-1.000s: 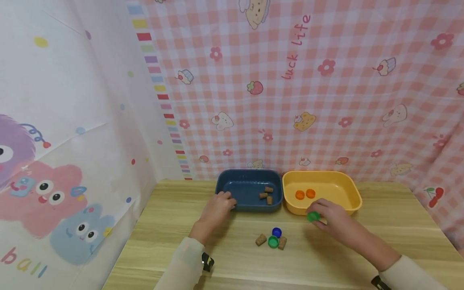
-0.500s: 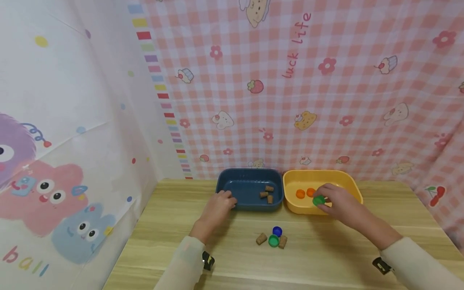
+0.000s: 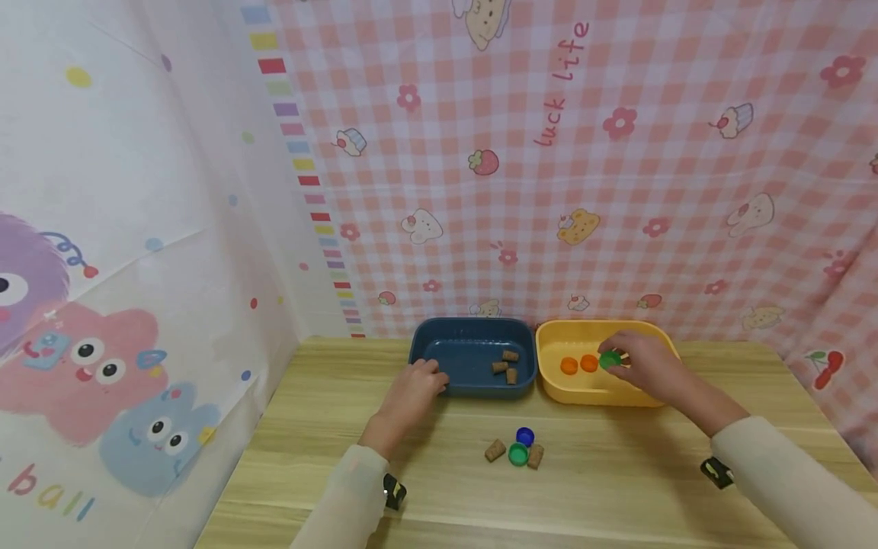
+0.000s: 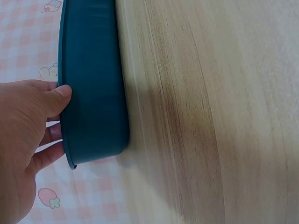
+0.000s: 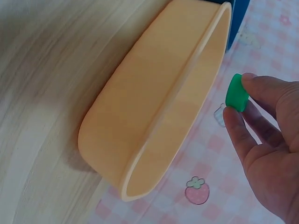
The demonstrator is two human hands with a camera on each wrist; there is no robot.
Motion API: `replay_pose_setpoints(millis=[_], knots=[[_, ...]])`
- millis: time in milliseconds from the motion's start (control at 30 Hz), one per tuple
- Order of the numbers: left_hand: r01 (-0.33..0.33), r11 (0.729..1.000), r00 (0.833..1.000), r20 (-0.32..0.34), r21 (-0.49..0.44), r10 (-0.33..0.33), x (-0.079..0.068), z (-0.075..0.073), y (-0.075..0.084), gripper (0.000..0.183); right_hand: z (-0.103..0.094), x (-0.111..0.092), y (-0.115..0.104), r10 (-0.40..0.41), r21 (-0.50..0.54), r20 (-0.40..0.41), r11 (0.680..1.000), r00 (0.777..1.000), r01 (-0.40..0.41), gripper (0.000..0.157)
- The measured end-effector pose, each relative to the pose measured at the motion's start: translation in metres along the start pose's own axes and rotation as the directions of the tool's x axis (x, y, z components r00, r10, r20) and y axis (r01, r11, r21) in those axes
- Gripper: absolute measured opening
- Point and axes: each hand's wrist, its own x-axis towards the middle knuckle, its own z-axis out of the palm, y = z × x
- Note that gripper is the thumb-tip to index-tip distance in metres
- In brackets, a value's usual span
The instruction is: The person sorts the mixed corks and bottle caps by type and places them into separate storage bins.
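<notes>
My right hand [image 3: 648, 364] pinches a green bottle cap [image 5: 237, 93] between thumb and fingertips, above the yellow tub [image 3: 583, 394]. Two orange caps [image 3: 579, 364] lie in that tub. My left hand [image 3: 409, 393] grips the near left rim of the dark blue tub [image 3: 487, 390]; the left wrist view has the thumb on its outer side and the fingers over the rim. Several corks [image 3: 505, 367] rest inside the blue tub. On the table before the tubs are a blue cap [image 3: 525, 437], another green cap [image 3: 518, 454] and two corks, one left [image 3: 495, 451] and one right [image 3: 536, 457].
The tubs stand side by side at the back of the wooden table [image 3: 604, 496]. Behind them hangs a pink checked cloth [image 3: 507, 191], and a white cartoon-print cloth [image 3: 171, 267] covers the left side.
My right hand has carried the green cap from the yellow tub's front edge back over its inside. The left hand stays on the blue tub's rim.
</notes>
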Motion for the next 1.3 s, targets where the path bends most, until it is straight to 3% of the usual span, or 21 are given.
replay_pose_setpoints(millis=[567,1067,1300], knots=[[0.001,1.0,1.0,0.002,-0.008,-0.001,0.001,-0.002,0.0,0.007,0.008,0.03,0.038,0.092,-0.082,0.111,0.993,0.99,-0.083,0.02],[-0.002,1.0,1.0,-0.009,-0.018,0.002,0.0,0.001,0.003,0.007,0.02,0.024,0.065,0.138,-0.06,0.142,0.99,0.98,-0.131,0.015],[0.001,1.0,1.0,-0.016,-0.022,-0.001,0.0,0.0,0.001,0.004,0.021,0.028,0.068,0.182,-0.061,0.181,0.983,0.966,-0.174,0.016]])
